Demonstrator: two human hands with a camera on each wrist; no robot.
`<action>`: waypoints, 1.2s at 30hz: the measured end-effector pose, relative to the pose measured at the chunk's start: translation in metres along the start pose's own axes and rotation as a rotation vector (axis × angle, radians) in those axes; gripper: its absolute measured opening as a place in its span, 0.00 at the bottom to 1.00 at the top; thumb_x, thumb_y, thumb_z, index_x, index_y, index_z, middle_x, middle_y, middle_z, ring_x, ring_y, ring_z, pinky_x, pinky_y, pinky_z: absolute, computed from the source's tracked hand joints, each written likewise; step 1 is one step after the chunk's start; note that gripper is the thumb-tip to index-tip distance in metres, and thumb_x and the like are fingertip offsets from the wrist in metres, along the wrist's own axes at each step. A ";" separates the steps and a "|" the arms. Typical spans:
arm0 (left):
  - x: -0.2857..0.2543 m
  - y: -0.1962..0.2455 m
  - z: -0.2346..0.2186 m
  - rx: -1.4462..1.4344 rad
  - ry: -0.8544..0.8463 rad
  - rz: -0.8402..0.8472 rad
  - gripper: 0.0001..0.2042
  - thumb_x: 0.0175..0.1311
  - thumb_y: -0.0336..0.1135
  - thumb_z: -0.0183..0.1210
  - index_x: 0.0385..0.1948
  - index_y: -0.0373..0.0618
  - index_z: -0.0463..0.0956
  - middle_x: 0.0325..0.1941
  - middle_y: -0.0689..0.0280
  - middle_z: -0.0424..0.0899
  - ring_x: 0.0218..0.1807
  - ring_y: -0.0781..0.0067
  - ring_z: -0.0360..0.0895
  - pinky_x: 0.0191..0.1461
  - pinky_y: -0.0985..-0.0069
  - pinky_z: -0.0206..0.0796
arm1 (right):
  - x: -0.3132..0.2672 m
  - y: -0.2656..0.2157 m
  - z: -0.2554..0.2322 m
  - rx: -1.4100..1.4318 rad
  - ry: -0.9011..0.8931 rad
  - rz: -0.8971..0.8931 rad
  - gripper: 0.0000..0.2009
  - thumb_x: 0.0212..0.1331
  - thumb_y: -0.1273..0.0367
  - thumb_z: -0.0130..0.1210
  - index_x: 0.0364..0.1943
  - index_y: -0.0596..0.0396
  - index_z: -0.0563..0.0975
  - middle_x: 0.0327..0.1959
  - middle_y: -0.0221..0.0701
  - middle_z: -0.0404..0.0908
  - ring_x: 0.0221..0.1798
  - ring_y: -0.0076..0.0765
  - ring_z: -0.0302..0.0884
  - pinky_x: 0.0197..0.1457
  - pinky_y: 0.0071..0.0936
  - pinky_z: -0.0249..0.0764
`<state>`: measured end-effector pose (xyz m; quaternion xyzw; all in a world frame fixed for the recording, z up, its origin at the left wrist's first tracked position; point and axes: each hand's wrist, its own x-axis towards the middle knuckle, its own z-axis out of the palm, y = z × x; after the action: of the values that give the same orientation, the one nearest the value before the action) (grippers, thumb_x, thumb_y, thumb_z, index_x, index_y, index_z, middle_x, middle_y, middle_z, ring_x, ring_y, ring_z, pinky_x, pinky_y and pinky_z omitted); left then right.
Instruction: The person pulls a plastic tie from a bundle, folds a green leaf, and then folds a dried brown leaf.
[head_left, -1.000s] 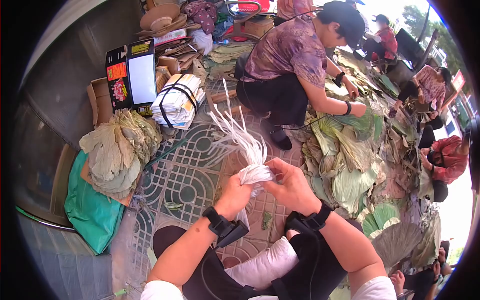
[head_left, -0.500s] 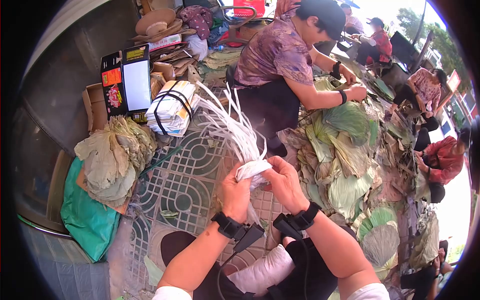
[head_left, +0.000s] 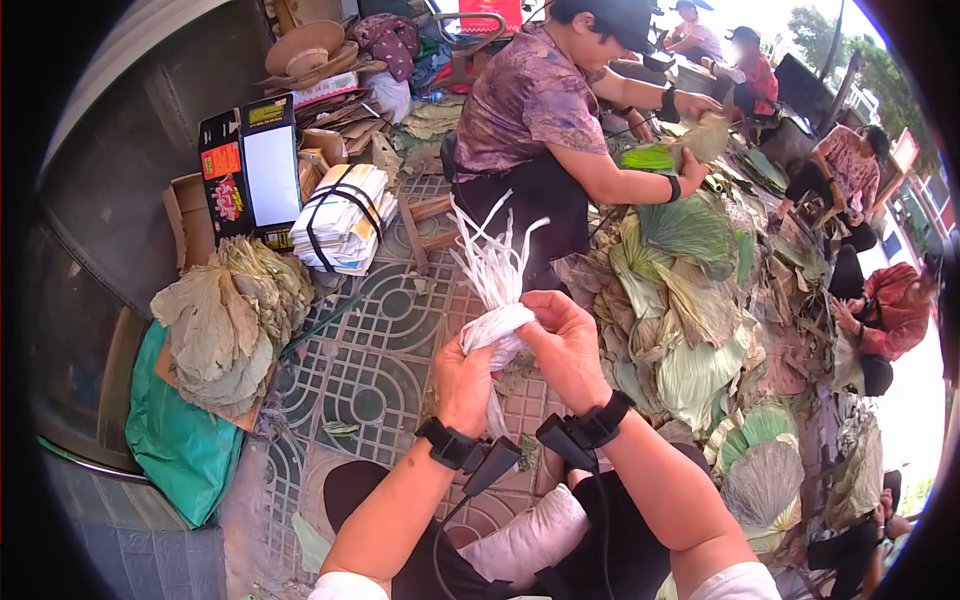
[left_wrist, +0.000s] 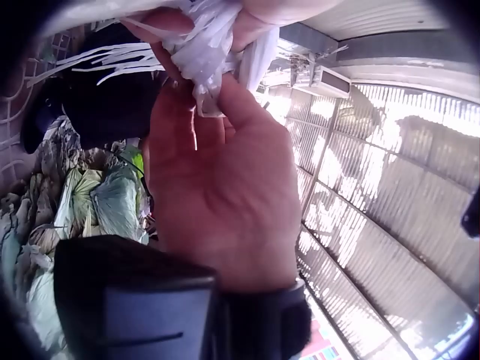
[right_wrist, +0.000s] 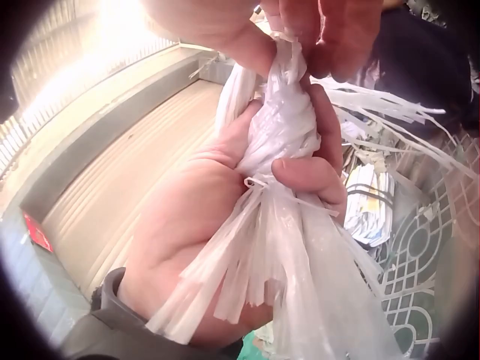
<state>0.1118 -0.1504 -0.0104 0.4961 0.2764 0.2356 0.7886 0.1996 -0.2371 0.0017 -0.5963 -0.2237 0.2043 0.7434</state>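
In the head view, my two hands meet over a bundle of white plastic strips [head_left: 500, 272], whose loose ends fan out away from me. A thick band of the same strips wraps round its middle. My left hand [head_left: 463, 385] curls round the near left side of the bundle, with tails hanging below. On the wrap's right side, my right hand [head_left: 566, 345] pinches the strips between thumb and fingers. The right wrist view shows the left hand [right_wrist: 195, 217] gripping a twisted part of the strips. The right hand's fingertips in the left wrist view pinch a twisted end.
A person [head_left: 545, 110] squats ahead beside a spread of large dried leaves [head_left: 690, 300]. To the left are a strapped paper stack [head_left: 343, 220], a leaf pile [head_left: 225, 330] on a green bag [head_left: 185, 440], and an open box [head_left: 250, 165]. Several people sit at the far right.
Both hands keep hold of the strips while the loose ends swing right and stand more upright. The person ahead raises a leaf.
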 end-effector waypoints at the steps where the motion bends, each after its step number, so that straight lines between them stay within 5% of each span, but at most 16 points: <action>1: 0.000 -0.001 -0.001 -0.021 -0.008 -0.023 0.09 0.61 0.30 0.54 0.42 0.46 0.78 0.36 0.72 0.81 0.33 0.86 0.74 0.30 0.86 0.61 | -0.001 -0.001 0.001 -0.023 0.034 -0.013 0.07 0.52 0.79 0.54 0.36 0.62 0.77 0.32 0.28 0.81 0.35 0.17 0.75 0.40 0.18 0.71; 6: 0.009 -0.004 -0.008 -0.099 -0.008 -0.102 0.11 0.61 0.27 0.52 0.44 0.43 0.77 0.38 0.69 0.81 0.36 0.82 0.76 0.34 0.83 0.65 | 0.002 0.000 -0.004 -0.047 -0.072 0.031 0.08 0.52 0.78 0.54 0.37 0.62 0.77 0.33 0.28 0.81 0.35 0.18 0.76 0.39 0.17 0.72; 8: 0.017 -0.010 -0.009 -0.312 -0.046 -0.069 0.11 0.60 0.26 0.52 0.44 0.40 0.75 0.40 0.65 0.81 0.40 0.77 0.78 0.41 0.80 0.70 | 0.004 -0.004 -0.004 0.046 -0.098 0.254 0.09 0.52 0.77 0.55 0.39 0.60 0.77 0.33 0.29 0.81 0.34 0.19 0.76 0.37 0.18 0.72; 11: 0.022 -0.009 -0.005 -0.344 -0.004 -0.068 0.12 0.60 0.26 0.52 0.45 0.38 0.75 0.41 0.63 0.81 0.42 0.72 0.78 0.48 0.76 0.71 | 0.008 -0.011 -0.004 0.045 -0.096 0.336 0.10 0.52 0.73 0.57 0.41 0.56 0.77 0.35 0.27 0.80 0.36 0.22 0.77 0.38 0.22 0.74; 18: 0.026 -0.002 -0.008 -0.280 -0.058 -0.115 0.13 0.60 0.27 0.52 0.47 0.40 0.75 0.41 0.65 0.81 0.39 0.77 0.78 0.38 0.80 0.68 | 0.018 -0.004 -0.010 0.023 -0.002 0.335 0.07 0.49 0.74 0.60 0.33 0.56 0.76 0.29 0.26 0.79 0.30 0.19 0.75 0.29 0.20 0.73; 23: 0.020 0.003 -0.007 -0.082 -0.149 -0.169 0.13 0.61 0.28 0.53 0.47 0.41 0.74 0.41 0.68 0.80 0.39 0.80 0.77 0.38 0.82 0.66 | 0.017 -0.006 -0.016 -0.034 0.082 0.285 0.09 0.44 0.73 0.63 0.23 0.52 0.72 0.21 0.21 0.72 0.23 0.17 0.69 0.22 0.18 0.69; 30: 0.010 0.006 -0.007 -0.225 -0.340 -0.240 0.14 0.62 0.33 0.57 0.48 0.40 0.73 0.43 0.69 0.80 0.42 0.79 0.77 0.47 0.80 0.68 | 0.024 0.016 -0.022 -0.236 0.110 0.125 0.10 0.43 0.73 0.63 0.18 0.55 0.70 0.17 0.20 0.69 0.19 0.15 0.61 0.23 0.18 0.62; 36: 0.006 0.014 -0.003 -0.299 -0.254 -0.154 0.14 0.63 0.37 0.57 0.48 0.43 0.74 0.40 0.70 0.80 0.40 0.81 0.76 0.42 0.83 0.68 | 0.010 -0.008 -0.013 -0.449 0.035 -0.186 0.06 0.44 0.75 0.61 0.24 0.57 0.74 0.27 0.25 0.73 0.27 0.20 0.68 0.31 0.20 0.67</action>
<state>0.1129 -0.1388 -0.0003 0.3766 0.1738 0.1483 0.8977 0.2155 -0.2432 0.0080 -0.7269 -0.3047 0.0695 0.6115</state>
